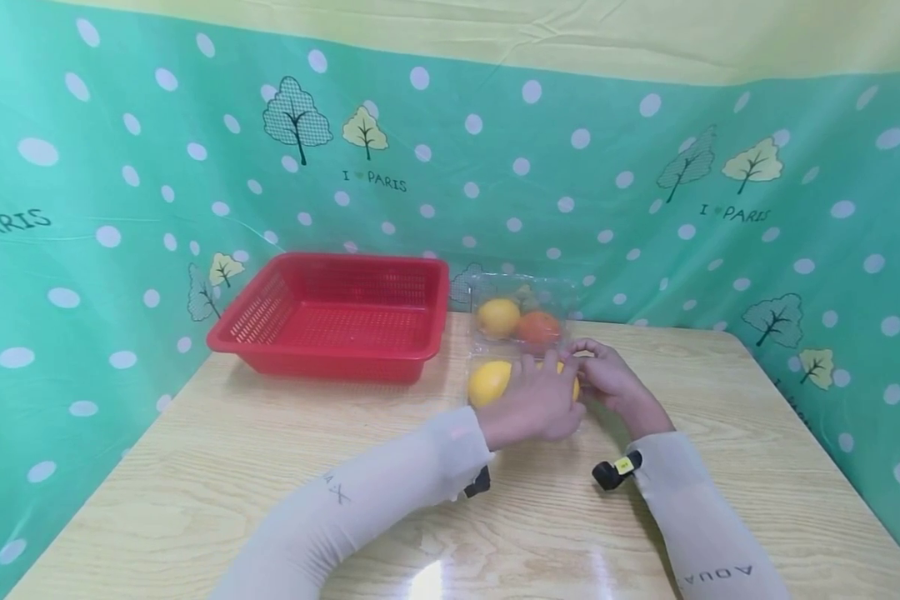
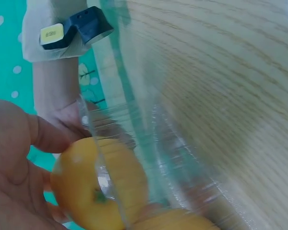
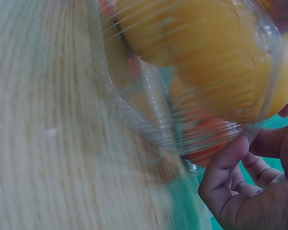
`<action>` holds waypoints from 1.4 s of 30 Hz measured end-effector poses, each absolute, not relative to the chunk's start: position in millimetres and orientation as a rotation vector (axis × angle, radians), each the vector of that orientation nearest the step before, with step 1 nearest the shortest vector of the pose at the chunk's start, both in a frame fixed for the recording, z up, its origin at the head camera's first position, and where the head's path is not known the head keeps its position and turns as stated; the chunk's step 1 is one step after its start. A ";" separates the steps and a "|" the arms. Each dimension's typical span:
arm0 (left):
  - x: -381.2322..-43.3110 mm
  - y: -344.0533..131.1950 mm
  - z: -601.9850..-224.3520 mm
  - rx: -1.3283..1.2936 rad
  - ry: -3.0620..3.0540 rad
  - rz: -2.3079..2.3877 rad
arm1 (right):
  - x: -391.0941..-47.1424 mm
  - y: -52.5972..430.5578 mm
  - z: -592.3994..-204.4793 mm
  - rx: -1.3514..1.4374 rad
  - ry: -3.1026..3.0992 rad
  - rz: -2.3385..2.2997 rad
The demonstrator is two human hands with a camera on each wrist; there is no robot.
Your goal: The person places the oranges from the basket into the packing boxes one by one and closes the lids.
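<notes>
A clear plastic container stands on the table in the head view, with a yellow fruit at its left end. My left hand reaches over the container and grips another yellow fruit at its right end, thumb and fingers curled round it. This fruit is round, with a green stem mark. My right hand is at the container's right side, and its thumb and fingertips pinch the plastic rim in the right wrist view. Part of the gripped fruit is hidden behind my left fingers.
Just behind, clear plastic packaging surrounds a yellow fruit and an orange-red fruit. To the left stands a red perforated basket. A green dotted curtain hangs round the wooden table.
</notes>
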State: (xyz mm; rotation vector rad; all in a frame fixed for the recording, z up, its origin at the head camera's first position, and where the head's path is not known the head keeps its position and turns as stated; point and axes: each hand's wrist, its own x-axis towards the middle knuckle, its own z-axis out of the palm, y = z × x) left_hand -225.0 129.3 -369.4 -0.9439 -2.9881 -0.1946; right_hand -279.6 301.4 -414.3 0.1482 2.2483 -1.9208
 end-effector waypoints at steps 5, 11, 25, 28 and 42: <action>-231.8 121.7 -362.9 -1.023 -2.964 -0.218 | -279.9 299.8 -412.9 0.143 2.247 -1.921; -233.5 117.7 -360.6 -1.073 -2.929 -0.215 | -278.2 299.6 -410.8 0.124 2.238 -1.926; -231.0 119.1 -365.6 -1.140 -2.848 -0.008 | -275.5 300.8 -408.7 0.108 2.165 -1.975; -231.4 118.5 -368.7 -1.127 -2.830 0.012 | -275.6 299.9 -407.2 0.100 2.157 -1.971; -231.7 119.2 -372.4 -1.116 -2.789 0.017 | -275.5 300.3 -411.0 0.101 2.168 -1.959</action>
